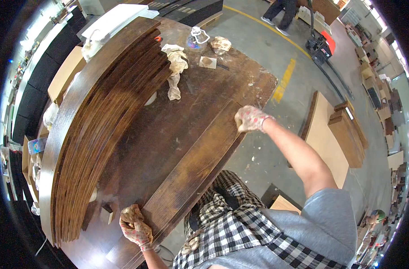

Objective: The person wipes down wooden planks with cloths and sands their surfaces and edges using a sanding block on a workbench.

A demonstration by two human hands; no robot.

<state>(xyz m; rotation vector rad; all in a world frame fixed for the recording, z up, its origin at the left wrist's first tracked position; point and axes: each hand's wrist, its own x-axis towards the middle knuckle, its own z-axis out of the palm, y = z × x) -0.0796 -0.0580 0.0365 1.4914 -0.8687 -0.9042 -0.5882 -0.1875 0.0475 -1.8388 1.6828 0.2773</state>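
A long dark-brown wooden board point(191, 163) lies along the near edge of the table, with paler, worn-looking patches on its face. At its right end, my right hand point(250, 119), in a white glove with reddish dots, is closed on the board's end. My left hand point(139, 234) wears a matching glove and is by the board's left end. Its fingers are wrapped round a crumpled, brown-stained rag point(133, 215). To the left, several similar dark boards stand on edge in a tight stack point(103, 112).
The dark tabletop point(150, 152) carries a cream cloth point(175, 67), a clear bottle point(197, 39), a stained wad point(221, 44) and a small pale square point(207, 62). Right of it stand panels point(327, 134) on the floor. A person point(283, 13) stands near a red-and-black pallet truck point(323, 47).
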